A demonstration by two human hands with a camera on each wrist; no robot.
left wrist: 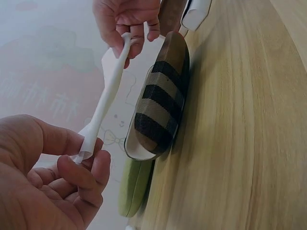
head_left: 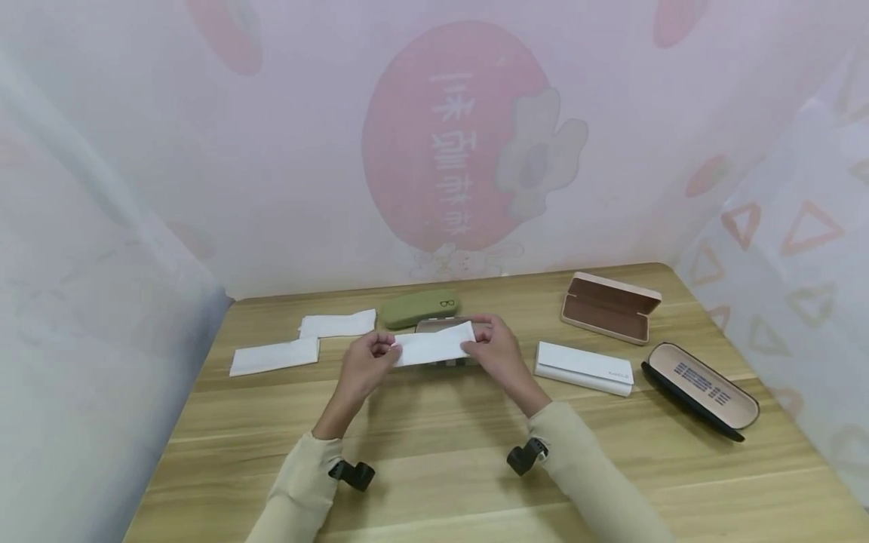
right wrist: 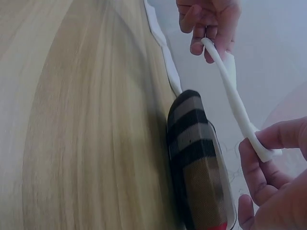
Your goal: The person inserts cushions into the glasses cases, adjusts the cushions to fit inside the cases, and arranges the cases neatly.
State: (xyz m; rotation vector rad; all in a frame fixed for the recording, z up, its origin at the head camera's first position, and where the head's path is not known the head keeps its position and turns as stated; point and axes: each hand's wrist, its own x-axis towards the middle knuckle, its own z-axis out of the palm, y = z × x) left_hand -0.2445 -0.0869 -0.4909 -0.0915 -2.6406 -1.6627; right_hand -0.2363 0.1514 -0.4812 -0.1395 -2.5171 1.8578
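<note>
A folded white cloth [head_left: 432, 345] is stretched level between both hands, above the table. My left hand [head_left: 365, 363] pinches its left end between thumb and fingers; my right hand [head_left: 498, 353] pinches the right end. Edge-on in the left wrist view, the cloth [left wrist: 109, 93] looks like a narrow band. Just behind and below it lies a plaid glasses case [left wrist: 160, 103], which appears open and is largely hidden by the cloth in the head view. A green glasses case [head_left: 419, 308] sits beyond the plaid one, touching or close to it.
Two folded white cloths [head_left: 274, 357] lie at the left. Toward the right are a white glasses case [head_left: 584, 368], an open pinkish case [head_left: 607, 311] with brown lining, and an open black case [head_left: 706, 388]. A patterned curtain [head_left: 305, 151] borders the wooden table [head_left: 434, 467].
</note>
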